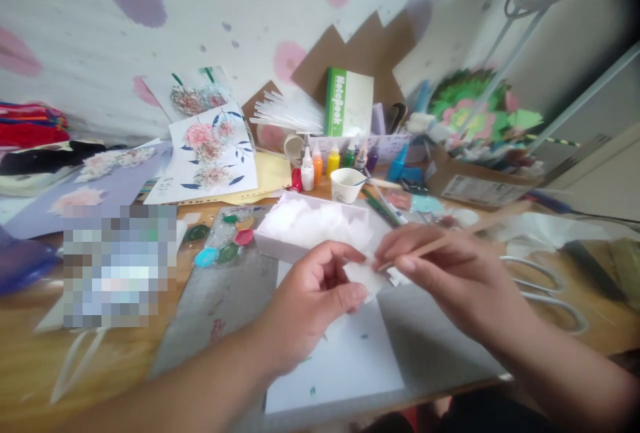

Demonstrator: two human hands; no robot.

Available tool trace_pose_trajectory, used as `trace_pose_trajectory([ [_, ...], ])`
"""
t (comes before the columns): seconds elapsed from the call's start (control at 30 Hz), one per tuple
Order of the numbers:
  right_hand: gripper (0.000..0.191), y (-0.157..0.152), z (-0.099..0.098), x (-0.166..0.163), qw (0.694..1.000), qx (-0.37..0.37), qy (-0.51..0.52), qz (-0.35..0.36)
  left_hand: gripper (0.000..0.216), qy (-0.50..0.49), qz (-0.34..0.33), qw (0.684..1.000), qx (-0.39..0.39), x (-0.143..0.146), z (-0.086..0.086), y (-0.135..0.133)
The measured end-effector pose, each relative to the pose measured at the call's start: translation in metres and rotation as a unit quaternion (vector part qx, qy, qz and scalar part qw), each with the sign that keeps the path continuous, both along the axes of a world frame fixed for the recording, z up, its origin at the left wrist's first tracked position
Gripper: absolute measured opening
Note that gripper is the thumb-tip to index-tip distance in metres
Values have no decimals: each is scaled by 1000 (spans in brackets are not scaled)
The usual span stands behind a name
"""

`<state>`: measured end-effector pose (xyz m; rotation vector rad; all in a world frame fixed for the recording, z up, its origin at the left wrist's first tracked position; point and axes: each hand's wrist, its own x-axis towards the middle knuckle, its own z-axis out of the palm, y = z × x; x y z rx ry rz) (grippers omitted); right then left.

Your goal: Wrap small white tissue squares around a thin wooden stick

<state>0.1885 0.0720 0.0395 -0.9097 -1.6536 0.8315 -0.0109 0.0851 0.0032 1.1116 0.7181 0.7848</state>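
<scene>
My left hand pinches a small, flat white piece between thumb and fingers; it looks like paper or thin cloth, but blur hides which. My right hand is closed on a thin wooden stick, slanting up to the right, with its lower end at the white piece. A small white scrap shows under the right fingers. Just behind both hands stands a white box filled with fluffy white stuffing. Below them a white sheet with green specks lies on a grey mat.
Paint bottles and a paper cup stand behind the box. A palette with coloured wells lies left. Scissors rest right of my right hand. Flower pictures and a notebook lean at the back.
</scene>
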Motion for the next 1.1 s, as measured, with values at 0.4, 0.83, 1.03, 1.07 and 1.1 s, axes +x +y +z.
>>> trace_pose_trajectory([
  [0.4, 14, -19, 2, -3, 998, -36, 31, 49, 29, -40, -4, 999, -7, 1, 0, 2],
  [0.83, 9, -19, 2, -9, 998, -46, 40, 31, 31, -55, 3, 998, -18, 1, 2, 2],
  [1.03, 12, -19, 1, -8, 997, -60, 31, 29, 29, -48, -6, 999, -14, 0, 2, 3],
  [1.07, 12, -19, 1, -8, 997, -66, 31, 26, 29, -47, -8, 999, -15, 0, 3, 3],
  [1.1, 11, -19, 0, -8, 997, -71, 33, 24, 28, -46, -10, 999, -16, 0, 3, 2],
])
